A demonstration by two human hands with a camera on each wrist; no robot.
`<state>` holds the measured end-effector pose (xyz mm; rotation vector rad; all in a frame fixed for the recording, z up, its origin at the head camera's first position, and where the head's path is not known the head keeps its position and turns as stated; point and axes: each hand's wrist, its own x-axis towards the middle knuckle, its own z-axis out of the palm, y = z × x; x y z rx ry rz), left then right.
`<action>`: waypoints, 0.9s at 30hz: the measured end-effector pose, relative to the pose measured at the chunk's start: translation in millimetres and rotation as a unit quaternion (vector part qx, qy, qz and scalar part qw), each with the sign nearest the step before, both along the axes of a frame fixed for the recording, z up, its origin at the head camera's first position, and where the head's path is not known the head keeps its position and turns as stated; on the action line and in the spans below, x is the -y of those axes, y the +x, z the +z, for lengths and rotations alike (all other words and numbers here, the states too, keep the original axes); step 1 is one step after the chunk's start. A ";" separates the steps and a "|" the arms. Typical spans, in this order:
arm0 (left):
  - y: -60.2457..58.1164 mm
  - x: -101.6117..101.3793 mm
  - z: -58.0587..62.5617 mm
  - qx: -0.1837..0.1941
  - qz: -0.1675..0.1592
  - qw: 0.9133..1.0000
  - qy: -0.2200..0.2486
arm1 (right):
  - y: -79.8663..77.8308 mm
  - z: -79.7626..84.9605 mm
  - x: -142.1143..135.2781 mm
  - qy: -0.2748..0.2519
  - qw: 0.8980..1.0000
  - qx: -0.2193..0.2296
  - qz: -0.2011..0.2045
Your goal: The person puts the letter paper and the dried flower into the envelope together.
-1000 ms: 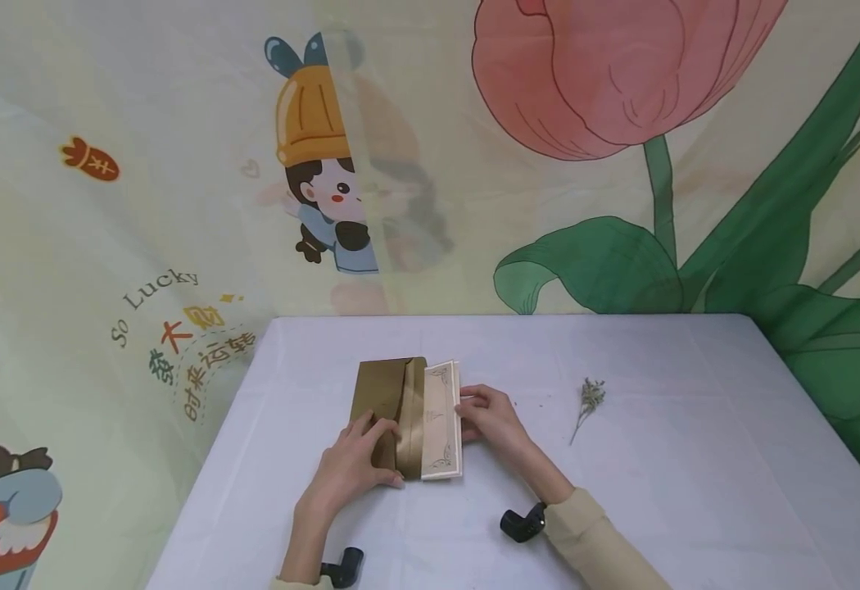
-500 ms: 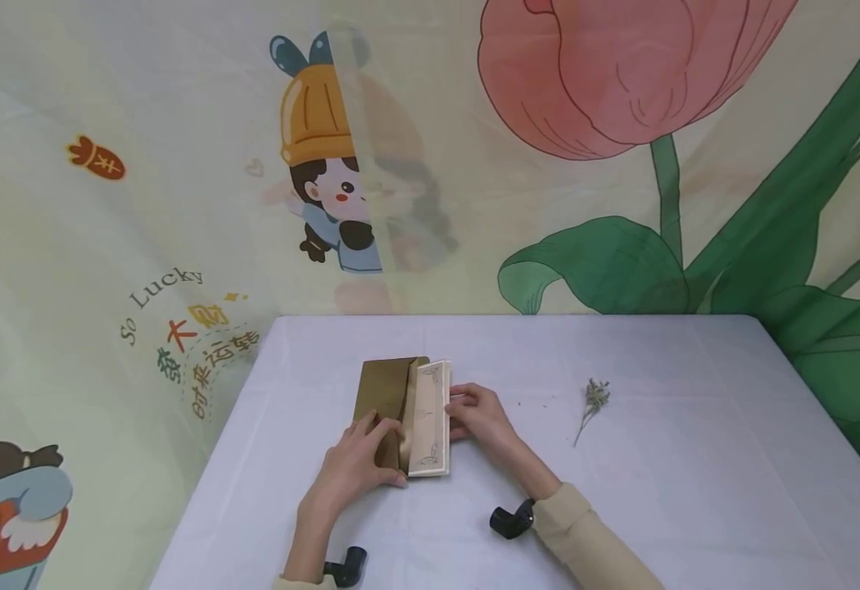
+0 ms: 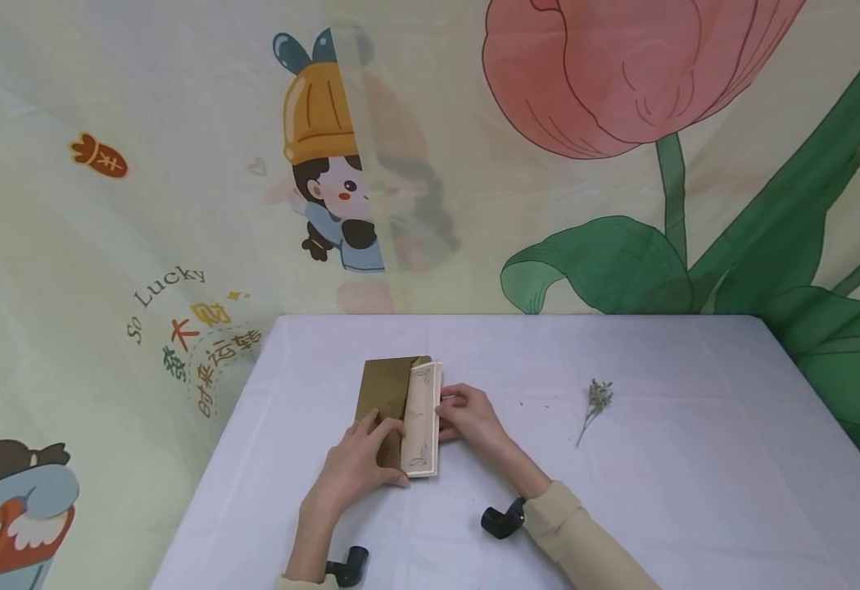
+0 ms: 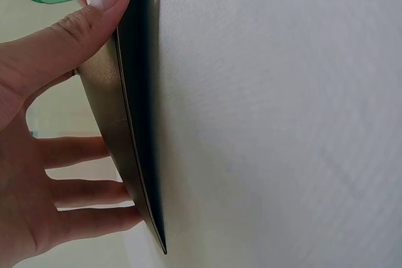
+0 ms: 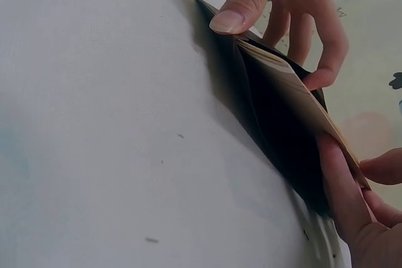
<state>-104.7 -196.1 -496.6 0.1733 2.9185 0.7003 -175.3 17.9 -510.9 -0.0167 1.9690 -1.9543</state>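
Observation:
A gold-brown envelope (image 3: 386, 378) lies on the white table in the head view, with a cream card (image 3: 420, 414) partly inside it and sticking out on the right. The card has ornate printed corners. My left hand (image 3: 359, 459) holds the envelope, thumb at its near edge and fingers on its upper face. In the left wrist view, the left thumb (image 4: 94, 20) lies on the envelope's edge. My right hand (image 3: 477, 422) pinches the card's right edge. The right wrist view shows the dark open mouth of the envelope (image 5: 276, 111) below the card.
A small sprig of dried flowers (image 3: 597, 397) lies on the white tablecloth (image 3: 695, 459) to the right. A few tiny dark crumbs lie between it and my right hand. Behind the table hangs a printed cloth with a large pink tulip (image 3: 622, 74).
The right hand has moved left with the card, which has slid deeper into the envelope, so a narrower strip shows. My left hand has stayed on the envelope.

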 end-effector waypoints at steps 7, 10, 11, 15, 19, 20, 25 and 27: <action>0.1 -0.1 1.0 -0.002 -0.002 1.000 -0.001 | -0.6 -3.1 6.6 -0.001 1.000 -0.002 0.010; 0.4 -0.1 0.6 -0.003 -0.003 1.000 0.002 | -0.7 -4.3 9.0 -0.001 1.000 -0.001 0.015; 0.4 0.0 0.5 -0.003 -0.004 1.000 0.003 | -0.8 -4.6 9.7 -0.001 1.000 -0.001 0.016; 0.3 0.5 0.4 -0.005 -0.004 1.000 0.005 | -0.6 -5.5 12.9 -0.009 1.000 0.002 0.020; 0.0 0.8 -0.3 -0.005 -0.005 1.000 0.004 | 0.4 -6.1 16.1 -0.011 1.000 0.000 0.022; 0.0 1.0 -0.4 -0.006 -0.005 1.000 0.003 | 0.7 -6.3 17.0 -0.011 1.000 0.000 0.022; -0.2 1.7 -1.4 -0.008 -0.005 1.000 0.003 | 1.9 -7.6 20.6 -0.008 0.999 -0.005 0.030; 0.0 1.9 -1.5 -0.008 -0.004 1.000 0.004 | 2.7 -7.8 21.5 -0.008 0.999 -0.008 0.036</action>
